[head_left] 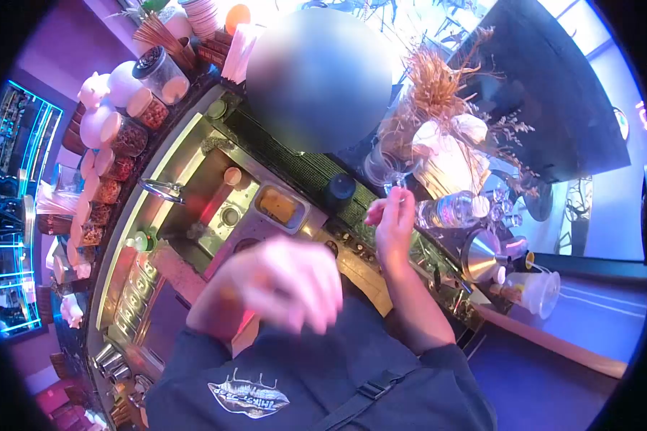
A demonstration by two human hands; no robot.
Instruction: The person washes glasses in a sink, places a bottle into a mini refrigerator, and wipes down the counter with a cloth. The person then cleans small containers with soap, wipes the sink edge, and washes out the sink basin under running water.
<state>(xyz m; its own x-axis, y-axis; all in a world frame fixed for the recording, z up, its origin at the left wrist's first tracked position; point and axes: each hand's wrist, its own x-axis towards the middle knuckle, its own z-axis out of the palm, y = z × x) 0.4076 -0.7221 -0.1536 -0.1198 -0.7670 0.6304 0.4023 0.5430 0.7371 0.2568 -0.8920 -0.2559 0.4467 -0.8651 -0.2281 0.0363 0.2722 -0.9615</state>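
My left hand (287, 284) is raised in front of my chest, its fingers pointing down and smeared by motion. I cannot make out anything in it. My right hand (394, 223) is held up over the counter with its fingers stretched out and nothing visible in it. Just right of it lies a clear bottle (446, 210) with a white cap. A clear glass (381, 169) is beyond the fingertips. To the left of my right hand is a dark round cup (340, 188) on a black ridged mat (295, 154).
A metal sink (212, 194) with a faucet (164, 190) lies ahead left, beside a metal tray (300, 215) holding something yellow. Lidded jars (126, 136) line the curved counter. Dried flowers (438, 82) and a metal funnel-shaped vessel (479, 255) stand right. A blurred disc hides the top middle.
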